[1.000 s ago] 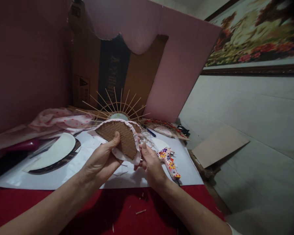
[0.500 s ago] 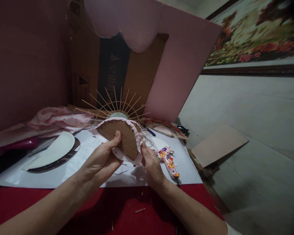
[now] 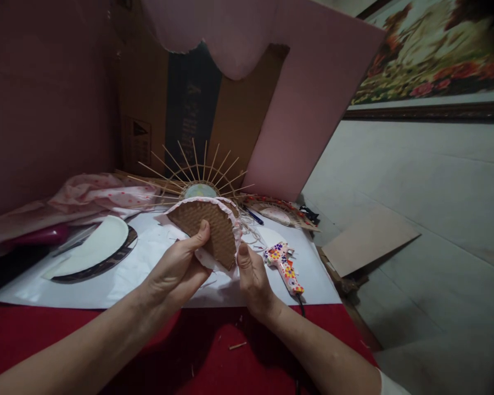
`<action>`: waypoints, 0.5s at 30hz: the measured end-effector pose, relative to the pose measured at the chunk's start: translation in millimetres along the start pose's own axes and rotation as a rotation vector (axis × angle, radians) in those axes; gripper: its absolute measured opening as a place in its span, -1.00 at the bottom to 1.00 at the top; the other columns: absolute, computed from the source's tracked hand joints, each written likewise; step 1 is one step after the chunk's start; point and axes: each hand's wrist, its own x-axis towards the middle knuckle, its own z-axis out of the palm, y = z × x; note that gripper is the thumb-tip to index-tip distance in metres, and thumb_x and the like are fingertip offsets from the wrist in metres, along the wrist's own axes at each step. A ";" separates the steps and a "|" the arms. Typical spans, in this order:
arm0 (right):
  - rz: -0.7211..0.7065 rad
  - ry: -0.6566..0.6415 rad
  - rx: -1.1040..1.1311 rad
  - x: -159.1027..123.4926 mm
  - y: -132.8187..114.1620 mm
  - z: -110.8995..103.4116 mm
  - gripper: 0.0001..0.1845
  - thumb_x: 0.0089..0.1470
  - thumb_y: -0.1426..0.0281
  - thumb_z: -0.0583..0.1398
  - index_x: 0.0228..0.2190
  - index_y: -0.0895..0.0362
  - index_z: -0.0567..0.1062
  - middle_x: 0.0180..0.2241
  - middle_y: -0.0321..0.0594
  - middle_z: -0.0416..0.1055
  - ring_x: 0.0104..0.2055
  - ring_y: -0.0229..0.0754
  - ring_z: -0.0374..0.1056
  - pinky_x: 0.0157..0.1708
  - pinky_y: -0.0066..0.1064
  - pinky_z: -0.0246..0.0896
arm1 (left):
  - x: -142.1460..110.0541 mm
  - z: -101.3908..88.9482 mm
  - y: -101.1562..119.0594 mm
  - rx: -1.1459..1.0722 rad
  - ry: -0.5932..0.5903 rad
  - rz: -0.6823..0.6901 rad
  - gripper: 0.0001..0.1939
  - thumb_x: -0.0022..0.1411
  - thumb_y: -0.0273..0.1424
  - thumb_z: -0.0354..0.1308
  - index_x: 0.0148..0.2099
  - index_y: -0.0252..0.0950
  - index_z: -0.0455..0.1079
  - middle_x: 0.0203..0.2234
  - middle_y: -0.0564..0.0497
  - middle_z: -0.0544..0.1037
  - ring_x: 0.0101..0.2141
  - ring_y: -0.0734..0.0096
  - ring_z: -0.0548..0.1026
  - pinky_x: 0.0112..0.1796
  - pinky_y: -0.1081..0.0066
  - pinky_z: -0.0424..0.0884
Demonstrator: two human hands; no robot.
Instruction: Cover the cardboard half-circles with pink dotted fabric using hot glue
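Over the red bench (image 3: 206,359), the left hand (image 3: 181,264) clasped the cardboard half-circle (image 3: 218,236)! The right hand (image 3: 256,277) met its cloth edging (image 3: 234,218), fingers hidden, grip impossible to tell. Less loose cloth showed there than a second earlier; the edge seemed snugger! Beyond lay a glue gun (image 3: 285,266), then a stick fan (image 3: 200,190).

Half-round cardboard piece (image 3: 221,241), brown, ribbed bare face turned up toward the camera. Held tilted above the white sheet (image 3: 140,255), gripped near its straight edge by the left hand (image 3: 181,269), thumb on top. Curved edge aimed up and right, straight edge down and left. Curve lined with pale pink dotted fabric (image 3: 233,219), folded over and puckered; more fabric exposed below the straight edge. Right corner met by the right hand (image 3: 255,280); fingers partly hidden.
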 end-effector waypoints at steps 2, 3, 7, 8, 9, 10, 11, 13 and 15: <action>-0.102 0.052 -0.171 -1.2 1.5 -0.1 -0.50 0.30 0.15 -0.19 -0.50 0.10 0.32 -0.51 -0.23 0.31 -0.47 -0.20 0.21 -0.45 -0.39 0.08 | -0.6 -0.1 -1.9 0.004 0.004 0.007 -0.72 0.31 -0.56 -0.02 0.00 -0.46 0.43 -0.34 -0.14 0.64 -0.25 0.26 0.59 -0.10 0.30 0.49; -0.147 0.084 -0.267 -1.4 2.0 -0.1 -0.51 0.31 0.20 -0.20 -0.52 0.10 0.30 -0.53 -0.23 0.30 -0.49 -0.21 0.20 -0.47 -0.39 0.04 | -0.7 -0.4 -2.8 0.004 0.005 0.012 -0.72 0.31 -0.56 -0.01 -0.02 -0.47 0.44 -0.34 -0.14 0.64 -0.26 0.26 0.59 -0.10 0.30 0.49; -0.219 0.172 -0.589 -0.2 0.9 0.7 -0.54 0.31 0.32 -0.19 -0.54 0.11 0.30 -0.61 -0.24 0.30 -0.57 -0.23 0.18 -0.51 -0.39 -0.07 | -0.7 -1.9 -5.9 0.000 0.027 0.040 -0.73 0.30 -0.56 0.01 -0.02 -0.46 0.45 -0.32 -0.14 0.64 -0.25 0.24 0.58 -0.11 0.30 0.49; -0.217 0.180 -0.647 0.4 0.0 1.0 -0.53 0.30 0.33 -0.19 -0.54 0.12 0.31 -0.62 -0.23 0.31 -0.58 -0.23 0.19 -0.52 -0.39 -0.09 | -0.5 -2.4 -6.4 0.004 0.033 0.047 -0.73 0.30 -0.55 0.01 -0.02 -0.46 0.44 -0.32 -0.14 0.64 -0.24 0.24 0.58 -0.11 0.30 0.49; -0.214 0.185 -0.702 1.2 -0.9 1.3 -0.53 0.30 0.33 -0.19 -0.54 0.13 0.33 -0.63 -0.22 0.33 -0.59 -0.22 0.20 -0.52 -0.38 -0.10 | -0.2 -2.9 -6.8 0.013 0.042 0.052 -0.73 0.30 -0.54 0.02 -0.02 -0.47 0.44 -0.31 -0.15 0.64 -0.25 0.24 0.58 -0.12 0.32 0.49; -0.210 0.187 -0.752 1.8 -1.7 1.6 -0.52 0.30 0.33 -0.19 -0.53 0.14 0.35 -0.63 -0.20 0.36 -0.60 -0.22 0.22 -0.52 -0.38 -0.12 | 0.1 -3.5 -7.1 0.022 0.051 0.056 -0.74 0.30 -0.53 0.03 -0.02 -0.49 0.44 -0.31 -0.15 0.64 -0.26 0.25 0.58 -0.13 0.33 0.49; -0.204 0.187 -0.795 2.4 -2.6 2.0 -0.51 0.29 0.33 -0.19 -0.52 0.15 0.38 -0.63 -0.17 0.38 -0.60 -0.21 0.24 -0.52 -0.37 -0.14 | 0.4 -4.0 -7.4 0.032 0.063 0.063 -0.74 0.29 -0.53 0.04 -0.02 -0.50 0.43 -0.31 -0.16 0.64 -0.28 0.27 0.58 -0.14 0.35 0.50; -0.181 0.176 -0.850 3.2 -3.7 2.7 -0.50 0.29 0.32 -0.19 -0.50 0.16 0.41 -0.61 -0.12 0.43 -0.60 -0.19 0.27 -0.53 -0.35 -0.17 | 1.2 -4.7 -7.7 0.041 0.099 0.082 -0.74 0.29 -0.54 0.03 -0.01 -0.50 0.42 -0.30 -0.15 0.63 -0.32 0.33 0.58 -0.15 0.38 0.50; -0.139 0.157 -0.824 3.6 -4.0 3.5 -0.47 0.29 0.28 -0.19 -0.51 0.15 0.42 -0.62 -0.13 0.43 -0.60 -0.19 0.28 -0.53 -0.36 -0.18 | 2.0 -4.6 -7.2 0.031 0.120 0.101 -0.73 0.30 -0.56 0.02 0.01 -0.49 0.41 -0.31 -0.13 0.64 -0.35 0.38 0.58 -0.16 0.40 0.49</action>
